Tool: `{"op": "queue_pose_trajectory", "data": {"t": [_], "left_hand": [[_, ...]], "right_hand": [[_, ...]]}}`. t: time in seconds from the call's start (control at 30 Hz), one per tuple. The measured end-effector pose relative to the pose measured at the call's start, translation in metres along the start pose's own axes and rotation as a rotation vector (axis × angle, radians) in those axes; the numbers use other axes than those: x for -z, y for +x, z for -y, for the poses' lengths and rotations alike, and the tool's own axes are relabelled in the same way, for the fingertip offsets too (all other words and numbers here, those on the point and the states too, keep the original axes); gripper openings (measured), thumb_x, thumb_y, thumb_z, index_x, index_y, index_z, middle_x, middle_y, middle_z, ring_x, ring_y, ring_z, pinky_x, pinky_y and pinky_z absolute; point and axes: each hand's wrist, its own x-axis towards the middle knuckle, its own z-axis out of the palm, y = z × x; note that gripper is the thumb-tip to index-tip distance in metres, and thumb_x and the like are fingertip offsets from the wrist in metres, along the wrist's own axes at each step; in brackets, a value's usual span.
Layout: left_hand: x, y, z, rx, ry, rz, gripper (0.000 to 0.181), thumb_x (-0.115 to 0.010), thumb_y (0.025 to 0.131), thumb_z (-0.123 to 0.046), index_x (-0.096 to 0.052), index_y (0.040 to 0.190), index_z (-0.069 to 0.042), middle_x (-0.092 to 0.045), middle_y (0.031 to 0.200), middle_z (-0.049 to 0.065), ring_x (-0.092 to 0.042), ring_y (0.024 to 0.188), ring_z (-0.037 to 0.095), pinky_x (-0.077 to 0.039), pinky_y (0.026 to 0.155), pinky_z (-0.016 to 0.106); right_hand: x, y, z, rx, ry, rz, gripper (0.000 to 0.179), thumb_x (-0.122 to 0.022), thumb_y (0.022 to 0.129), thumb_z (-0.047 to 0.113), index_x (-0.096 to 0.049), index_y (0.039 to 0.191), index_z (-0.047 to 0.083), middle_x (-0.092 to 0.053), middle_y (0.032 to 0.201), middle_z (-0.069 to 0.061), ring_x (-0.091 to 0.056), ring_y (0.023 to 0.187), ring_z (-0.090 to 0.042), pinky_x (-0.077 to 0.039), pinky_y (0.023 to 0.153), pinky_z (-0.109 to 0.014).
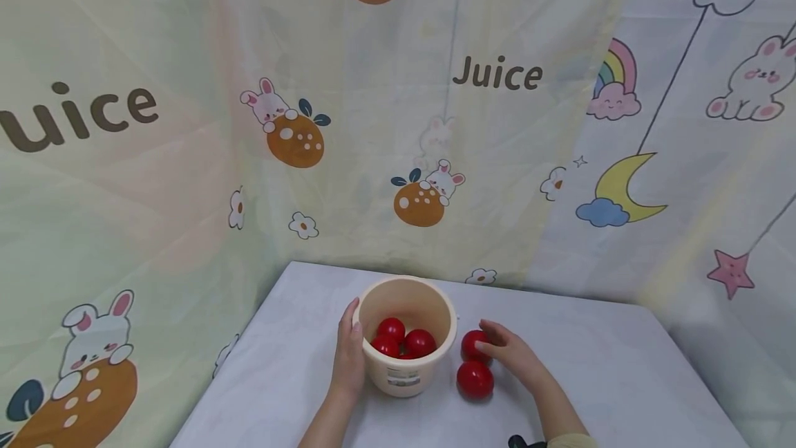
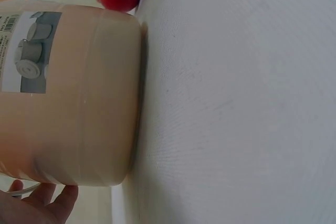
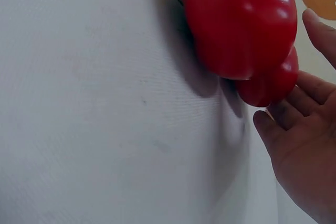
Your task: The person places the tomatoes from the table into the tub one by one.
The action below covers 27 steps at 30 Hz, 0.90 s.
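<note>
A cream plastic bucket (image 1: 404,372) stands upright on the table, with several red tomatoes (image 1: 420,343) inside it. My left hand (image 1: 350,358) rests against the bucket's left side, fingers along the outer wall. In the left wrist view, its fingertips (image 2: 65,200) touch the wall near a thin handle. Two more tomatoes lie right of the bucket, a far one (image 1: 474,346) and a nearer one (image 1: 475,380). Around the far tomato my right hand (image 1: 511,351) spreads, its thumb apart from it in the right wrist view and some fingers (image 3: 310,90) at its side.
The white-covered table (image 1: 298,316) ends at a printed fabric curtain (image 1: 361,247) at the back, with more curtain at both sides. A printed label (image 1: 404,377) is on the bucket's front. Something black (image 1: 525,442) shows by the right wrist.
</note>
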Motion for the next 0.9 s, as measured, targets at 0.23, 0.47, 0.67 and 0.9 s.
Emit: {"op": "queue_pose_trajectory", "data": {"t": [0.23,0.47,0.67,0.9], "left_hand": [[-0.001,-0.001,-0.001,0.006,0.0,0.004,0.051,-0.035,0.101,-0.044,-0.029,0.152,-0.04,-0.034,0.156,-0.006,-0.033,0.144,0.026,-0.038,0.108,0.065],[-0.001,-0.001,-0.003,0.008,0.004,-0.004,0.052,-0.035,0.1,-0.047,-0.029,0.152,-0.039,-0.033,0.156,-0.006,-0.033,0.144,0.025,-0.036,0.109,0.066],[-0.001,-0.001,-0.002,0.016,0.004,-0.002,0.052,-0.035,0.1,-0.048,-0.029,0.151,-0.041,-0.033,0.156,-0.006,-0.032,0.145,0.026,-0.036,0.109,0.066],[-0.001,0.0,0.001,0.003,0.003,0.002,0.05,-0.035,0.101,-0.044,-0.028,0.15,-0.043,-0.033,0.156,-0.005,-0.032,0.144,0.027,-0.037,0.108,0.066]], "right_hand": [[-0.003,-0.001,-0.006,-0.017,-0.043,-0.013,0.091,-0.083,0.071,0.047,-0.045,0.147,0.014,-0.048,0.147,-0.019,-0.044,0.134,-0.044,-0.051,0.097,-0.058],[-0.004,-0.001,-0.01,-0.015,-0.061,-0.027,0.084,-0.084,0.072,0.042,-0.049,0.144,0.016,-0.051,0.144,-0.019,-0.045,0.133,-0.044,-0.053,0.095,-0.056],[-0.004,0.0,-0.014,-0.014,-0.076,-0.039,0.083,-0.085,0.07,0.044,-0.053,0.142,0.016,-0.053,0.142,-0.019,-0.048,0.131,-0.044,-0.055,0.093,-0.054],[-0.004,-0.001,-0.015,-0.018,-0.065,-0.052,0.085,-0.086,0.068,0.045,-0.053,0.141,0.017,-0.053,0.141,-0.019,-0.048,0.13,-0.044,-0.056,0.09,-0.053]]}}
